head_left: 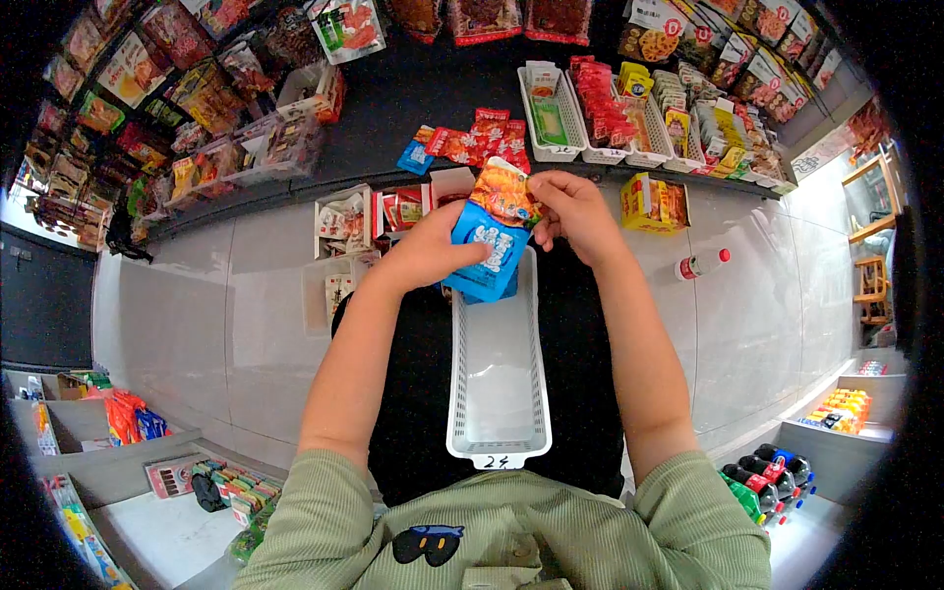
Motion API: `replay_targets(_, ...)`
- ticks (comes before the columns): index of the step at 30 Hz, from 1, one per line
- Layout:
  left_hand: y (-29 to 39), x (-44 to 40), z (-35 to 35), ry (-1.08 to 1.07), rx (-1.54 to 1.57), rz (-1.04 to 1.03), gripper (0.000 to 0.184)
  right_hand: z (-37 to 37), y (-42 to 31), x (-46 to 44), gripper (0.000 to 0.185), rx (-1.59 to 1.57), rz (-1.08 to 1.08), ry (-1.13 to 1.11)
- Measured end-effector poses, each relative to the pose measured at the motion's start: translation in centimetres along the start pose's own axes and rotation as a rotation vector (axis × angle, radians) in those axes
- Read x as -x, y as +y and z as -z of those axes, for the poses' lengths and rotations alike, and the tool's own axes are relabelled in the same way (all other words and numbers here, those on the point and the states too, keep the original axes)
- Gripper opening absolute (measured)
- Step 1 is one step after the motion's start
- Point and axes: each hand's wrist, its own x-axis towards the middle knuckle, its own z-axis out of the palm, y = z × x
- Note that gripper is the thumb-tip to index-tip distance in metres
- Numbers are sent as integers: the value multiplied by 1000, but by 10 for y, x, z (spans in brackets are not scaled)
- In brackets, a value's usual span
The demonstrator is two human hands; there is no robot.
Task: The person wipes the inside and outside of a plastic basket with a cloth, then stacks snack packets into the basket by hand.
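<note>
My left hand (425, 248) is closed around a blue snack packet (484, 258) with an orange food picture on its upper part. The thumb lies across the front, and the edge of another blue packet shows underneath. At the packet's upper right edge, my right hand (580, 214) pinches with thumb and forefinger; its other fingers are curled. Below both hands, a long white plastic basket (455, 383) marked 24 rests on my lap, with its bare bottom showing. Several red packets (472, 143) and a small blue packet (415, 157) lie on the dark shelf just beyond my hands.
White baskets of packets (553, 147) line the shelf at the right. Boxes of packets (342, 224) stand on the floor at the left. A yellow box (654, 204) and a red-capped bottle (702, 264) are on the floor to the right. Drink bottles (772, 477) fill a lower right shelf.
</note>
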Motion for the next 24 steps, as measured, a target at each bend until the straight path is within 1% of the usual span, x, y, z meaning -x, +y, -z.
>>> replay_targets(4,5,1,-1,31,-23,6,42,-1,-1,1,26,14,-7,-11)
replay_targets(7,6,0,-1,28,-30,41,46,0,-1,2,25,8,-2,-28)
replay_targets(13,3,0,0,47,-79,-10,45,0,0,1,23,40,-26,-53)
replay_targets(18,1,0,0,20,-42,-6,46,-1,0,1,22,64,-30,-55)
replay_targets(21,5,0,0,20,-105,29,47,-2,-2,3,21,77,-22,-61)
replay_targets(24,3,0,0,2,-74,25,48,-2,-2,3,20,79,-24,-65)
